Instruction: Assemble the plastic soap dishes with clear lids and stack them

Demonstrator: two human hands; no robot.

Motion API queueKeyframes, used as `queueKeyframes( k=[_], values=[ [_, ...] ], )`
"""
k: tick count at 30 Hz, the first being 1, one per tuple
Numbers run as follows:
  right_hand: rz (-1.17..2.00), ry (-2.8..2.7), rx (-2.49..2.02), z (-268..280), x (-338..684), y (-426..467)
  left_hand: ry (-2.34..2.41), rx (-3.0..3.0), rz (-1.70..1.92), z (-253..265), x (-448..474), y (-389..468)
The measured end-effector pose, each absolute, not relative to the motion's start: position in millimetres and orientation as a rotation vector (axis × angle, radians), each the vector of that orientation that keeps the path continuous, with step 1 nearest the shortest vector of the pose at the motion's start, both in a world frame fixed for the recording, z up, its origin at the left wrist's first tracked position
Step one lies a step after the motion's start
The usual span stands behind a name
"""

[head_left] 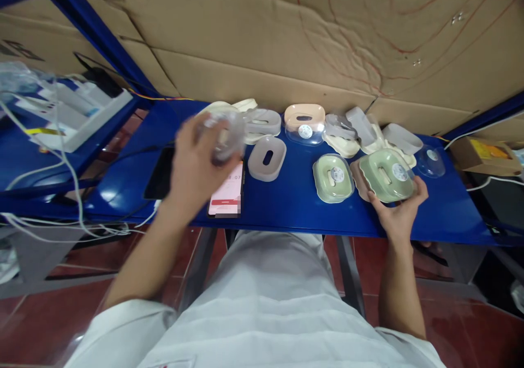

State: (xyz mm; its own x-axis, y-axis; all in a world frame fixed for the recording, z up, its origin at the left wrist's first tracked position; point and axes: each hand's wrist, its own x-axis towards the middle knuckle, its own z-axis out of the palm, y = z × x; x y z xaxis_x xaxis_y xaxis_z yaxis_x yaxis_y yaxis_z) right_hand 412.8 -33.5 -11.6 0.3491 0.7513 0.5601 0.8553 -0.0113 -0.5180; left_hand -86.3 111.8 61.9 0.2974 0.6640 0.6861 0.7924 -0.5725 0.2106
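My left hand [196,163] grips a blurred clear lid [223,133] above the phone [227,193] near the worktop's [286,204] front edge. My right hand [399,209] clasps a green box [387,176] toward the right end.

Count on my blue metal table [286,204]: two green plastic soap dishes under clear lids [333,178], one peach-coloured one [304,118], two grey slotted trays [267,158], one phone with a pink screen [227,196], one dark tablet [160,174]. Pale pieces at back: too jumbled to count.
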Motion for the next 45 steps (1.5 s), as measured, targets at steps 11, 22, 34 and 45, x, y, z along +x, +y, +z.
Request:
queueKeyframes(
  k=[11, 22, 34, 45],
  values=[
    [-0.113, -1.462, -1.685, -6, 397, -26, -1.549, -2.584, -0.484, 55, -197, 282],
    [-0.075, -1.337, -1.683, -8, 386, -9, -1.627, -2.82, -0.804, 52, -167, 277],
    [-0.063, -1.185, -1.552, 9, 365, -8, -1.485, -2.854, -0.881, 49, -107, 229],
    [-0.152, -1.228, -1.652, -9, 373, -32, -1.252, -2.987, -0.277, 48, 23, 25]
  ],
)
